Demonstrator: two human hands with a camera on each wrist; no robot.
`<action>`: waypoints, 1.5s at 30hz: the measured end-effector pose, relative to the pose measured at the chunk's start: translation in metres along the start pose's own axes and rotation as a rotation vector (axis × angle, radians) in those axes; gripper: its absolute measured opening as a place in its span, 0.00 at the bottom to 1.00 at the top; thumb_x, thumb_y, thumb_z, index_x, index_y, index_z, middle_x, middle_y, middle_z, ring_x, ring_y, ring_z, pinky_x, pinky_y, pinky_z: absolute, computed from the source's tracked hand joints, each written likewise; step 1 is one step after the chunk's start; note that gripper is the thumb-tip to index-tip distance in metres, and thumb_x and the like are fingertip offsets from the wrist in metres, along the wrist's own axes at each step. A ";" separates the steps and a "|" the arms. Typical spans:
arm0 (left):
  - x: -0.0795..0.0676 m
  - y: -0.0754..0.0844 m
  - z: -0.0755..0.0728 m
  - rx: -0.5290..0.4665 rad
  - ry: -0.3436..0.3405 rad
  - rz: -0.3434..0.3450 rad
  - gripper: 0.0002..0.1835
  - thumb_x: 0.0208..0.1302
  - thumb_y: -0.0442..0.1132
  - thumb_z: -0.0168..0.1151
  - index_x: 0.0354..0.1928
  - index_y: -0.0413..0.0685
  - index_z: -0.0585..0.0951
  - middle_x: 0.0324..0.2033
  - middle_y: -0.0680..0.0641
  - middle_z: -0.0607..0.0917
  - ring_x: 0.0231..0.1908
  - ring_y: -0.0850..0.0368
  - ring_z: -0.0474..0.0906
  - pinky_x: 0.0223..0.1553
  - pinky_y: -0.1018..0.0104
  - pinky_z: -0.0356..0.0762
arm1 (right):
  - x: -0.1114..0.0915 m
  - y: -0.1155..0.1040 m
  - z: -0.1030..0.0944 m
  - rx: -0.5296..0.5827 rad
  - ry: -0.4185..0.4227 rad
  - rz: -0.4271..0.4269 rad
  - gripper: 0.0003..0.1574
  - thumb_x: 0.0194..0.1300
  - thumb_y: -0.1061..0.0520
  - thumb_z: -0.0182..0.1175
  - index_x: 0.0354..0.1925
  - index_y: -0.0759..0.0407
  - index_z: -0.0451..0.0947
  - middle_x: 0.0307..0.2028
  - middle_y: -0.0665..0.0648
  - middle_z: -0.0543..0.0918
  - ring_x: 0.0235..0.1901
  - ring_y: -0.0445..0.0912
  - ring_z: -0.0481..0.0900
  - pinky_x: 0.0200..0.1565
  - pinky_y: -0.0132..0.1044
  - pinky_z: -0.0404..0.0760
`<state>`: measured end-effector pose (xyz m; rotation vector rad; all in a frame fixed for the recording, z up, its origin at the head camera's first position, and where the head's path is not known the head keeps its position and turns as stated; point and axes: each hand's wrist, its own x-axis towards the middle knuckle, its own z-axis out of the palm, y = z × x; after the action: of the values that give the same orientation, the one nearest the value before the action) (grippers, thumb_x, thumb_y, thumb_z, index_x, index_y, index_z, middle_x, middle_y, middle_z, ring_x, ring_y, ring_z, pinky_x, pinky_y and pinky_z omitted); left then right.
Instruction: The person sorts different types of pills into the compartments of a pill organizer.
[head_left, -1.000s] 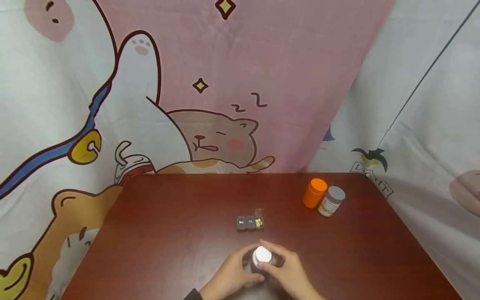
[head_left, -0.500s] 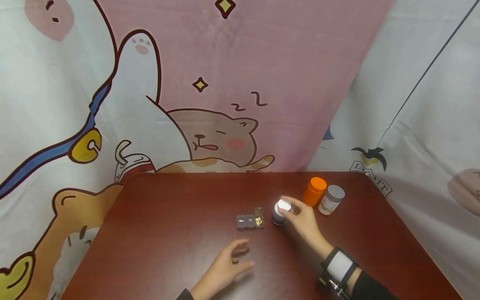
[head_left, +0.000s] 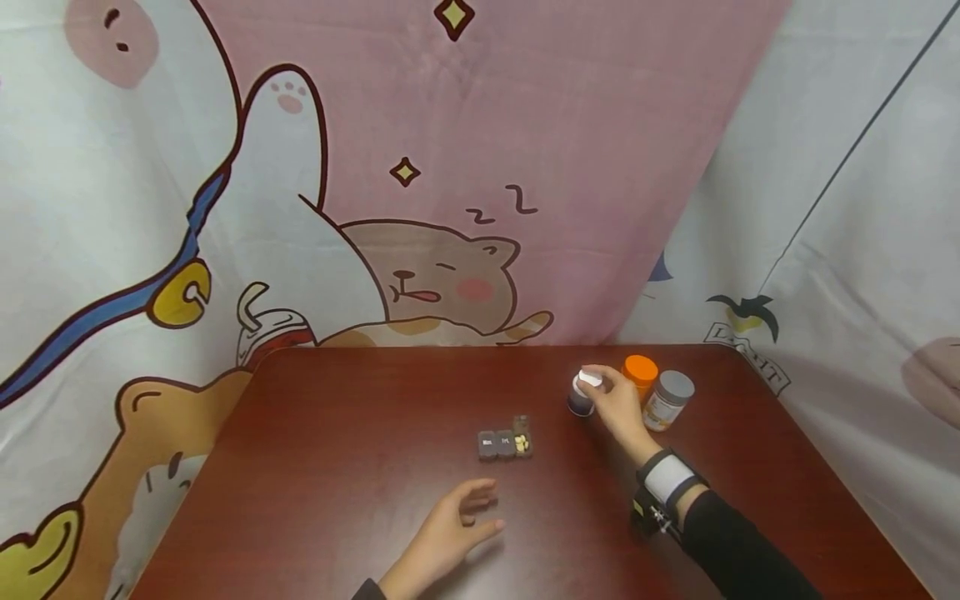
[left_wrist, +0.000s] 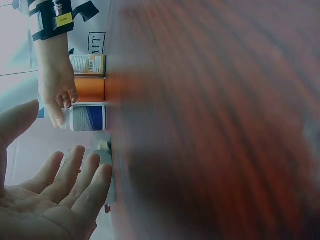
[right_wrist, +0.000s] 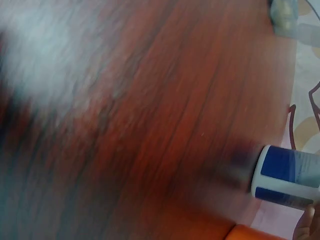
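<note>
My right hand [head_left: 618, 408] pinches the white cap of a small white pill bottle with a dark blue label [head_left: 580, 402], at the back right of the table. In the right wrist view the pill bottle [right_wrist: 285, 175] stands upright relative to the tabletop, a fingertip at its cap end. My left hand [head_left: 453, 529] is held over the front of the table, fingers relaxed and apart, with nothing in it. Beyond it lies a small grey pill organizer [head_left: 505, 444]; its right compartment has the lid up and holds yellow pills.
An orange bottle [head_left: 640, 371] stands right beside the right hand, partly hidden by it. Next to that is a white jar with a grey lid [head_left: 669, 402]. A printed cloth [head_left: 600, 167] hangs behind the brown table [head_left: 360, 400].
The right hand has carried the pill bottle from the front middle to the back right, beside the orange bottle. The left hand has let go of the bottle and stays at the front.
</note>
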<state>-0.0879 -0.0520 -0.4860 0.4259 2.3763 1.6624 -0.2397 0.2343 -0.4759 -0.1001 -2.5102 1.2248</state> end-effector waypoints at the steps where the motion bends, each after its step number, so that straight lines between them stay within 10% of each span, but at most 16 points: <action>1: 0.001 0.001 -0.001 -0.005 -0.001 0.005 0.30 0.56 0.44 0.64 0.59 0.37 0.72 0.53 0.33 0.82 0.52 0.40 0.77 0.49 0.42 0.79 | 0.000 0.000 0.000 -0.004 -0.004 -0.002 0.20 0.53 0.53 0.67 0.45 0.58 0.81 0.25 0.61 0.78 0.23 0.48 0.68 0.21 0.31 0.66; 16: 0.010 0.003 -0.007 -0.003 -0.020 0.028 0.27 0.59 0.41 0.61 0.58 0.35 0.72 0.53 0.31 0.81 0.51 0.39 0.77 0.51 0.42 0.78 | -0.014 -0.004 0.002 0.043 0.088 -0.185 0.18 0.54 0.67 0.62 0.46 0.65 0.78 0.51 0.65 0.76 0.28 0.45 0.70 0.27 0.26 0.71; 24: 0.023 0.007 -0.008 0.411 0.041 0.006 0.23 0.58 0.45 0.61 0.57 0.49 0.76 0.53 0.43 0.83 0.53 0.46 0.77 0.53 0.40 0.75 | -0.039 -0.019 0.017 -0.066 -0.094 -0.328 0.18 0.59 0.60 0.61 0.49 0.55 0.77 0.40 0.58 0.82 0.33 0.45 0.74 0.33 0.44 0.78; 33: 0.049 0.014 -0.010 0.553 0.025 0.053 0.21 0.59 0.45 0.61 0.55 0.49 0.78 0.55 0.42 0.82 0.55 0.44 0.75 0.53 0.39 0.76 | -0.064 -0.035 0.039 -0.196 -0.378 -0.332 0.30 0.62 0.47 0.59 0.61 0.53 0.71 0.58 0.58 0.79 0.58 0.50 0.73 0.60 0.55 0.73; 40: 0.069 0.009 -0.005 0.953 0.164 0.237 0.21 0.52 0.43 0.66 0.49 0.44 0.80 0.49 0.43 0.85 0.52 0.48 0.78 0.50 0.51 0.82 | -0.068 -0.044 0.047 -0.187 -0.378 -0.326 0.26 0.64 0.48 0.57 0.58 0.54 0.74 0.54 0.58 0.82 0.54 0.49 0.75 0.57 0.53 0.77; 45: 0.079 0.008 0.001 1.044 0.213 0.316 0.16 0.52 0.42 0.66 0.42 0.43 0.83 0.43 0.45 0.87 0.45 0.50 0.81 0.47 0.57 0.83 | -0.075 -0.048 0.047 -0.213 -0.301 -0.368 0.20 0.64 0.50 0.56 0.52 0.55 0.80 0.48 0.56 0.86 0.50 0.48 0.78 0.53 0.51 0.78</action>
<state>-0.1607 -0.0212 -0.4797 0.8305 3.3162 0.3823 -0.1808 0.1531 -0.4864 0.5089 -2.7404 0.8749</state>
